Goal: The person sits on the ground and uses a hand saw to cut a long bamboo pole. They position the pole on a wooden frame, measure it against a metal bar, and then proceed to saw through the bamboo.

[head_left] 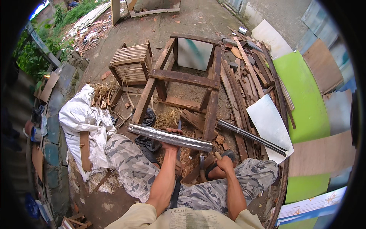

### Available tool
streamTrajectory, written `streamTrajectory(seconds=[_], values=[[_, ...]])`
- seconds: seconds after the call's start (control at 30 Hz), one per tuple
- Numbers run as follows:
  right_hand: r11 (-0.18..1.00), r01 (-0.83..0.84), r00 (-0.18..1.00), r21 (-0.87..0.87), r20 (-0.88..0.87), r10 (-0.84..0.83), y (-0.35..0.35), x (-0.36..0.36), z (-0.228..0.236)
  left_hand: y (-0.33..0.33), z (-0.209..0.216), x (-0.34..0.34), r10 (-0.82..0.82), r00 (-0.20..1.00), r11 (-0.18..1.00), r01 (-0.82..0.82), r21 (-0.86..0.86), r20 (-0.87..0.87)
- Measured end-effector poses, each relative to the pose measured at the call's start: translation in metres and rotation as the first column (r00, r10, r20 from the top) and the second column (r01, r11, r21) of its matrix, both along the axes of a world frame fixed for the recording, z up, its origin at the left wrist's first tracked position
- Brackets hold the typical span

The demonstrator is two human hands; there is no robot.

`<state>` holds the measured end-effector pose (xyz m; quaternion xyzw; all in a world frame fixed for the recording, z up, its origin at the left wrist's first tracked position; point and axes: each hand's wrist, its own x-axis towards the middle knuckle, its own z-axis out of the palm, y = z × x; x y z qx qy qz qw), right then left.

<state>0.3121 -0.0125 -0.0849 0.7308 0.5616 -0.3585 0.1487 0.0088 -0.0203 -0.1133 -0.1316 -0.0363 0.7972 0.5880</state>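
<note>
**Painted board (pixel 171 138) across a wooden frame (pixel 185 78)**

From here, the left hand (pixel 170 146) is wrapped round the board's middle, at the frame's near end; the right hand (pixel 225 164) is curled about a wooden handle (pixel 217 155) (what tool, I can't tell).

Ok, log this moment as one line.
left grip: around white-streaked wooden rail | right grip: around wooden handle | wooden frame: ahead

Left hand (pixel 170 146), right hand (pixel 225 163) — two. Two legs (pixel 131 162). One painted bar (pixel 171 139), one wood frame (pixel 185 79), one slatted crate (pixel 131 65), one white sack (pixel 78 118), one dark strip (pixel 251 137). Scrap pile (pixel 246 82) pieces — many, too jumbled to count.
</note>
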Motion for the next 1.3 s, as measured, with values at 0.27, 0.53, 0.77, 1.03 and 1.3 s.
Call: streamTrajectory(seconds=[0.27, 0.53, 0.77, 1.03, 1.3], values=[[0.999, 0.001, 0.999, -0.034, -0.051, -0.002, 0.011, -0.007, 0.005, 0.003, 0.004, 0.001, -0.055, 0.998, 0.965, 0.047, 0.257, 0.025], [0.975, 0.098, 0.995, 0.199, -0.035, -0.093, 0.022, 0.018, 0.003, 0.046, 0.127, 0.016, -0.033, 0.999, 0.940, 0.030, 0.339, 0.004], [0.942, 0.208, 0.968, 0.264, -0.197, -0.158, 0.039, 0.019, 0.017, 0.022, 0.230, 0.035, 0.045, 0.994, 0.979, -0.025, 0.202, -0.096], [0.906, 0.392, 0.861, 0.160, -0.411, -0.299, 0.023, -0.005, 0.034, 0.069, 0.316, 0.037, 0.109, 0.977, 0.994, -0.101, 0.052, -0.181], [0.896, 0.404, 0.823, 0.183, -0.500, -0.269, 0.010, 0.014, 0.012, 0.233, 0.438, 0.023, 0.085, 0.871, 0.976, -0.171, -0.136, -0.483]])
